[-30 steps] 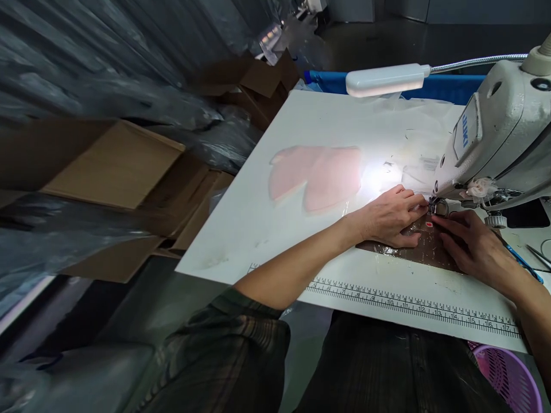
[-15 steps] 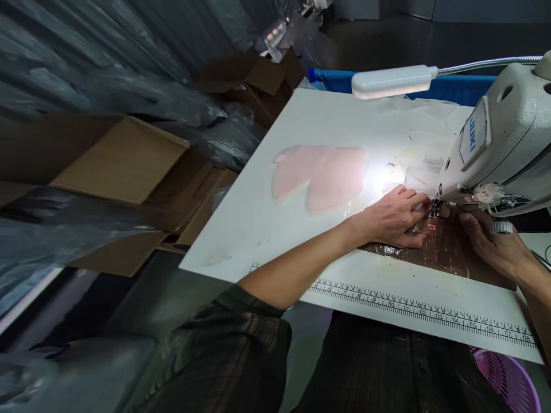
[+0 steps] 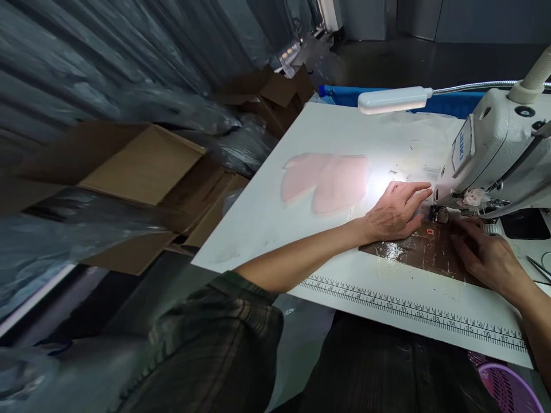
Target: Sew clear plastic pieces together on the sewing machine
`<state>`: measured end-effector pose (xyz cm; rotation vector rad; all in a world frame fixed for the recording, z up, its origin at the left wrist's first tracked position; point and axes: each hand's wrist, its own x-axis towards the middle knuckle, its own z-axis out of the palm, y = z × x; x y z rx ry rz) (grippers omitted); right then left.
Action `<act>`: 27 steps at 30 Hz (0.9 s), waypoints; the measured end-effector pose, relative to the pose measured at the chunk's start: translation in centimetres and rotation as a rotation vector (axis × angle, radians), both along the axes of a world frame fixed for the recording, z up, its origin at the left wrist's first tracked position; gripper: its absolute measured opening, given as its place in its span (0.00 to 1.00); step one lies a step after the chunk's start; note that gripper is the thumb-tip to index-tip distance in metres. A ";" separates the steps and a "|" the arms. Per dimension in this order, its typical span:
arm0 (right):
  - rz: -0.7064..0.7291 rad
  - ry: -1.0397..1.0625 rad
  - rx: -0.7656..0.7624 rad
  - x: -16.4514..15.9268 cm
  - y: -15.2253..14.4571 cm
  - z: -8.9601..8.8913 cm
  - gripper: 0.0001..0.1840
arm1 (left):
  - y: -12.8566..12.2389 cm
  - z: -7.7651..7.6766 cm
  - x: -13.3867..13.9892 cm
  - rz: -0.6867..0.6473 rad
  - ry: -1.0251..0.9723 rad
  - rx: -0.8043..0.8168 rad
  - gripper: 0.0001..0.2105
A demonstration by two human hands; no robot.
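Observation:
My left hand (image 3: 398, 211) lies with stretched, slightly spread fingers just left of the presser foot (image 3: 438, 214) of a white sewing machine (image 3: 495, 143). Beneath both hands is the shiny brown, scuffed machine bed (image 3: 424, 252), with a small red-and-white mark in front of the foot. To the right of the foot rests my right hand (image 3: 488, 252), its thumb and forefinger apart and its fingertips partly hidden under the machine head. I make out no cloth in either hand. Left of my left hand, pale pink cut fabric pieces (image 3: 340, 180) lie flat.
A white lamp (image 3: 394, 100) on a bendable arm lights the white table (image 3: 258, 229), which has a printed ruler (image 3: 413, 310) along its front edge. Open cardboard boxes (image 3: 144, 163) and plastic sheeting stand left. A dark phone-like slab (image 3: 525, 223) lies right; a purple basket (image 3: 510, 387) is below.
My left hand's bent fingers have straightened and spread beside the foot. My right hand has shifted slightly left along the bed. The view has tilted and moved a little.

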<state>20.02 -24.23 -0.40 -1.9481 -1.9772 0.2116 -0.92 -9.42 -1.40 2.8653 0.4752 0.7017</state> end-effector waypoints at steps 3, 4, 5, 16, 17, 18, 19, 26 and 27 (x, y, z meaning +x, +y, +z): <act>-0.014 -0.071 0.022 -0.4 -0.2 -0.9 0.23 | 1.6 1.3 0.8 -0.017 0.089 -0.042 0.19; -0.017 -0.087 0.044 -0.6 -0.2 -1.3 0.23 | 2.6 1.8 1.3 -0.027 0.122 -0.084 0.18; -0.021 -0.099 0.068 -0.7 -0.2 -1.6 0.23 | 3.7 2.3 1.9 -0.039 0.157 -0.145 0.17; 0.024 -0.095 0.204 -0.9 0.0 -2.5 0.23 | 12.5 3.7 6.1 0.191 0.262 -0.299 0.21; 0.027 -0.101 0.207 -0.9 0.0 -2.5 0.23 | 12.5 3.6 5.8 0.217 0.267 -0.285 0.22; 0.029 -0.110 0.209 -0.9 0.1 -2.5 0.24 | 12.4 3.6 5.4 0.238 0.259 -0.263 0.23; 0.031 -0.118 0.210 -0.9 0.1 -2.5 0.24 | 12.2 3.5 5.1 0.251 0.238 -0.227 0.24; 0.031 -0.107 0.244 -0.5 0.3 -3.3 0.24 | 9.1 2.3 3.4 0.016 0.265 0.041 0.16; 0.051 -0.097 0.255 -0.6 0.3 -3.1 0.24 | 8.8 2.1 3.2 -0.005 0.302 0.044 0.15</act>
